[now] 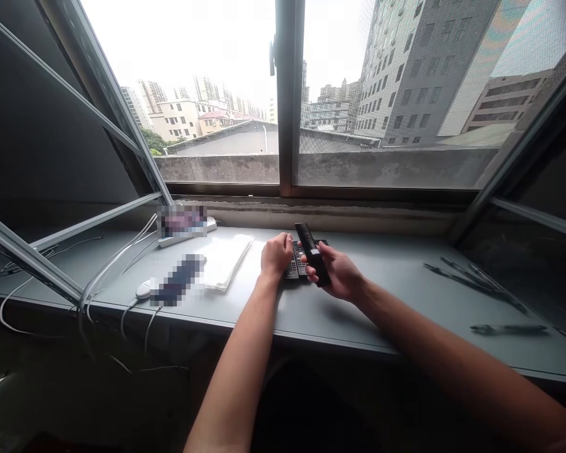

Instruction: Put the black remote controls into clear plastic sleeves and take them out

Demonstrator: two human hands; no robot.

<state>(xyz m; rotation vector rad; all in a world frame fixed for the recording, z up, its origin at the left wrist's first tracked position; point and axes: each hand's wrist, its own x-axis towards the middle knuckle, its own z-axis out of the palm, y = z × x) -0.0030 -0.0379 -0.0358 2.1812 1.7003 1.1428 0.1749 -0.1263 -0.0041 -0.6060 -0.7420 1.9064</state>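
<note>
My right hand point(342, 272) is closed around a black remote control point(305, 239), raised at a tilt over the desk. A small white patch shows on the remote, near my thumb. Just to its left, my left hand point(276, 255) is curled with its fingers bent in; what they hold, if anything, is hidden. Between and beneath the hands, black remotes with rows of buttons point(291, 272) lie side by side on the grey desk point(358, 324). The hands and the raised remote cover parts of them, so I cannot tell how many there are.
A white stack of thin sheets or bags point(229, 261) lies left of my hands. Beyond it are a blurred-out phone-like object point(178, 280), a white puck point(144, 289), cables and a white power strip point(188, 234). Thin dark tools point(476, 286) lie right. Metal frames flank the desk before a window.
</note>
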